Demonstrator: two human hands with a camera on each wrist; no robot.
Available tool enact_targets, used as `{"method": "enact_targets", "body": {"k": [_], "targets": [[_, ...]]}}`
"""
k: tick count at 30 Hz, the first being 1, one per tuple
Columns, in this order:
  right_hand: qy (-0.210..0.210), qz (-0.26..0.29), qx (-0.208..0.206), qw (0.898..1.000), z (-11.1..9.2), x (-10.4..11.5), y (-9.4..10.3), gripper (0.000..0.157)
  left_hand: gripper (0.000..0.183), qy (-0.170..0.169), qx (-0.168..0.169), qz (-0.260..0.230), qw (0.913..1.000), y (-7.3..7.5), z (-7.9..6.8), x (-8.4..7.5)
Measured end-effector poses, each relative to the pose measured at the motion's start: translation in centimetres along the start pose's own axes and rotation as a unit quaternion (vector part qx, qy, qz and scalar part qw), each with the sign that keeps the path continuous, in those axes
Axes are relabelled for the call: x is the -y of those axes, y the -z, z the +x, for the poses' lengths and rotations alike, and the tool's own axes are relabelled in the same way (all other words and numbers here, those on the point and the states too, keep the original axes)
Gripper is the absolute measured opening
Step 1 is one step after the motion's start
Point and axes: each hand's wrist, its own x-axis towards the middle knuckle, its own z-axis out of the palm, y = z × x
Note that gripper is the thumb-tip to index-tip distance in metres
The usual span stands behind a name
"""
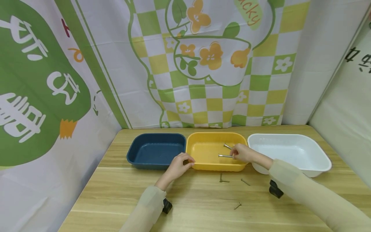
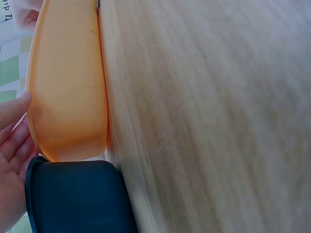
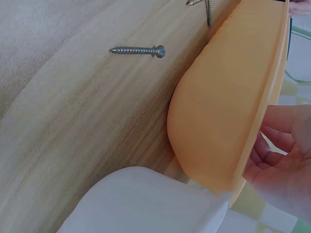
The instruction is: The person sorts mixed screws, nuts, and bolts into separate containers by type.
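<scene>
My left hand (image 1: 179,167) holds the near-left rim of a yellow plastic bin (image 1: 200,167), thumb on the rim and fingers behind it. Inside the bin, my right hand (image 1: 242,153) pinches the end of a silver bolt (image 1: 224,156), whose head points left. A second bolt (image 1: 227,146) lies just behind, partly covered by the hand. In the right wrist view the curled fingers (image 3: 272,141) show over the bin's rim, but the bolt is hidden there. On the table before the bin lie several brassy screws, one (image 1: 245,182) off to the right.
A dark blue bin (image 1: 156,166) adjoins the yellow one on the left, and a white bin (image 1: 316,172) stands on the right. Another screw (image 1: 237,205) lies nearer the front of the wooden table (image 1: 203,216). A printed curtain (image 1: 214,103) hangs behind.
</scene>
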Motion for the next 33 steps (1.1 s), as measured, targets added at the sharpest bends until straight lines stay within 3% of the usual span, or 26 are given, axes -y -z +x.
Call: {"method": "enact_targets", "body": {"k": [9,27,31,33], "targets": [[-0.023,-0.005,0.015,1.0,0.3,0.1,-0.1,0.007,0.009,0.012,0.005,0.002,0.9999,-0.1,0.0,0.0],[-0.023,-0.009,0.016,1.0,0.9,-1.1,-0.9,0.01,0.009,0.007,0.003,0.002,1.0,0.0,-0.1,-0.1],[-0.003,0.007,0.014,1.0,1.6,-3.6,-1.7,0.009,0.009,0.011,0.004,0.0,0.9999,0.0,-0.1,-0.1],[0.031,0.015,0.006,0.999,2.4,-6.0,-2.6,0.007,0.01,0.009,0.005,-0.002,0.9999,0.0,0.0,-0.1]]}}
